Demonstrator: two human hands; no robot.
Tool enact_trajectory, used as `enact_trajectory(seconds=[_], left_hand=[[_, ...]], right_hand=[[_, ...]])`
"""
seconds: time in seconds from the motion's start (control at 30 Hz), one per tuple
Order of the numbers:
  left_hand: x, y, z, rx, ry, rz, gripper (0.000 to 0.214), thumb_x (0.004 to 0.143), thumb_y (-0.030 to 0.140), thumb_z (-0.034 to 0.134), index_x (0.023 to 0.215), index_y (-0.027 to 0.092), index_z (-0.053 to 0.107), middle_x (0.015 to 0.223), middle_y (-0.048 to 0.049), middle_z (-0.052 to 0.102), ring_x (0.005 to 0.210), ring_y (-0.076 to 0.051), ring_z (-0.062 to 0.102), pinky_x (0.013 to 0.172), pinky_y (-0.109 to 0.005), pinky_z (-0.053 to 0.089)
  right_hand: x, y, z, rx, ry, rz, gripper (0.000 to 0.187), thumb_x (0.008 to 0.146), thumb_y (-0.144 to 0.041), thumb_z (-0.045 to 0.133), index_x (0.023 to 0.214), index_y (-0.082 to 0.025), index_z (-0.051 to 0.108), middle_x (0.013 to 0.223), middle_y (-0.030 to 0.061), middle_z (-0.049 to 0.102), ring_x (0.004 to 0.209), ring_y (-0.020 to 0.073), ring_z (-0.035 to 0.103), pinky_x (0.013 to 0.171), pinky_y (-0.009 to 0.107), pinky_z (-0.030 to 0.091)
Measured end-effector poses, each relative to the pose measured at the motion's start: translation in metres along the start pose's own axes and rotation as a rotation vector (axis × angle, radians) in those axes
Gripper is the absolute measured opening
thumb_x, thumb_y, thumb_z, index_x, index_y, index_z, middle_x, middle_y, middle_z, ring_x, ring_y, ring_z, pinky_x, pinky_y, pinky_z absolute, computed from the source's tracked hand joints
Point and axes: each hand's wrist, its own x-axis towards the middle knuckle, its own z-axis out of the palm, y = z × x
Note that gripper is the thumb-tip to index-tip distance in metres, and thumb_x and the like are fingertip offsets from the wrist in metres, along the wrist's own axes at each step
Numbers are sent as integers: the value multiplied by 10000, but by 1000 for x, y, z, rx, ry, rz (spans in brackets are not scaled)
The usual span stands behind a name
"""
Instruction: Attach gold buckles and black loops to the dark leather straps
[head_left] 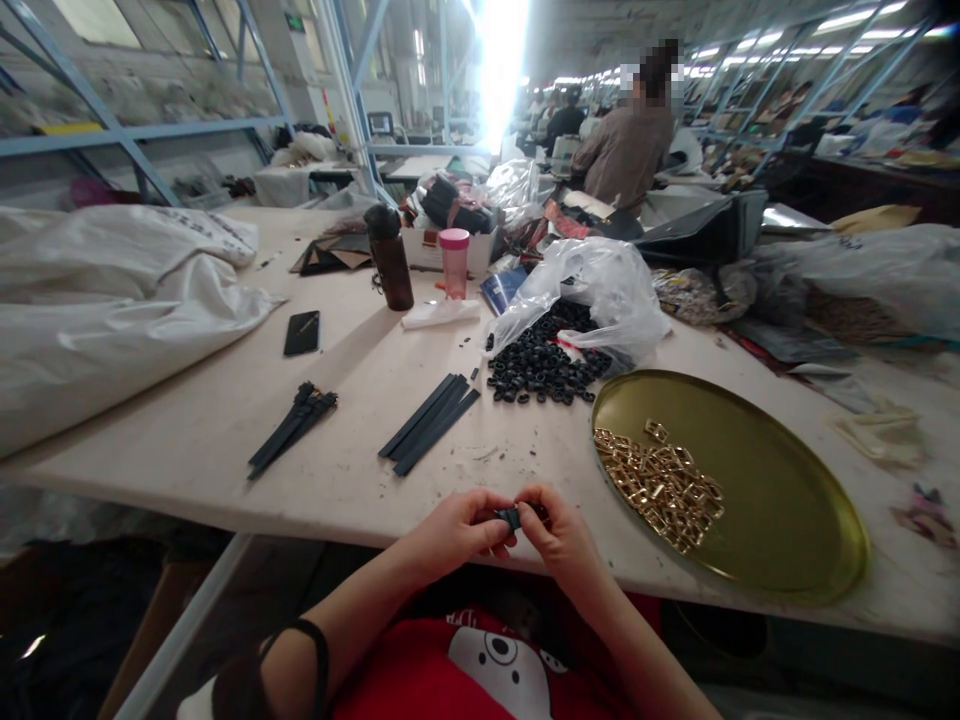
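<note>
My left hand (457, 530) and my right hand (559, 535) meet at the near table edge, both pinched on a small black piece (514, 516) held between the fingertips. Beyond them lie a bundle of dark straps (429, 422) and a second strap bundle (292, 428) further left. A heap of small black rings (544, 365) spills from a clear plastic bag (600, 290). To the right, a round gold tray (780, 500) holds several gold buckles (664, 480).
A black phone (302, 332), a dark bottle (390, 258) and a pink cup (454, 262) stand mid-table. A large white sack (105, 300) covers the left side. Another person (626, 145) works at the far end among bags and boxes.
</note>
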Motion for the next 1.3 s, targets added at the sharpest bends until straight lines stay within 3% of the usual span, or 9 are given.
enact_trajectory(seconds=[0.17, 0.4, 0.63, 0.77, 0.97, 1.17, 1.3], left_hand=[[-1, -1, 1, -34, -19, 11, 282, 747, 228, 536, 1010, 125, 543, 804, -31, 621, 635, -83, 544, 606, -199, 414], [0, -4, -1, -32, -37, 11, 348, 738, 254, 546, 1049, 106, 503, 829, -52, 617, 641, -94, 520, 530, -190, 390], [9, 2, -5, 67, -7, 41, 409, 751, 255, 527, 1120, 88, 466, 884, -88, 629, 723, -127, 548, 523, -198, 405], [12, 3, -10, 57, 4, 10, 423, 750, 270, 542, 1126, 92, 460, 852, -76, 641, 650, -102, 528, 502, -190, 388], [11, 1, -14, 27, 10, 12, 383, 745, 271, 548, 1096, 127, 503, 875, -70, 644, 728, -119, 546, 484, -169, 348], [12, -1, -16, 16, 9, 12, 392, 752, 284, 538, 1108, 122, 499, 868, -63, 639, 630, -88, 506, 485, -169, 343], [10, 2, -16, 170, -40, 0, 387, 779, 354, 490, 1087, 121, 505, 812, -46, 641, 544, -80, 480, 491, -183, 356]], right_hand=[[0, -5, 1, 191, -47, 131, 283, 784, -465, 449, 749, -184, 466, 497, -60, 416, 439, 82, 365, 449, 230, 289], [-5, -7, -1, 278, -134, 139, 298, 739, -464, 531, 792, -185, 441, 593, -34, 556, 471, 75, 404, 476, 222, 325], [8, -5, -6, 154, -92, 100, 254, 761, -436, 514, 772, -191, 449, 551, -42, 526, 464, 81, 399, 462, 218, 309], [12, -7, -5, 141, -89, 86, 245, 771, -431, 499, 777, -188, 467, 564, -38, 521, 473, 82, 399, 463, 219, 306], [15, -8, -2, 150, -57, 78, 250, 767, -441, 496, 762, -192, 465, 546, -45, 492, 476, 92, 426, 474, 231, 330], [12, -13, -3, 75, -34, 34, 221, 763, -411, 510, 750, -191, 494, 563, -32, 515, 499, 97, 422, 492, 238, 322], [5, -13, -6, 122, -100, 57, 210, 763, -403, 504, 757, -193, 491, 531, -37, 504, 488, 98, 401, 492, 240, 310]])
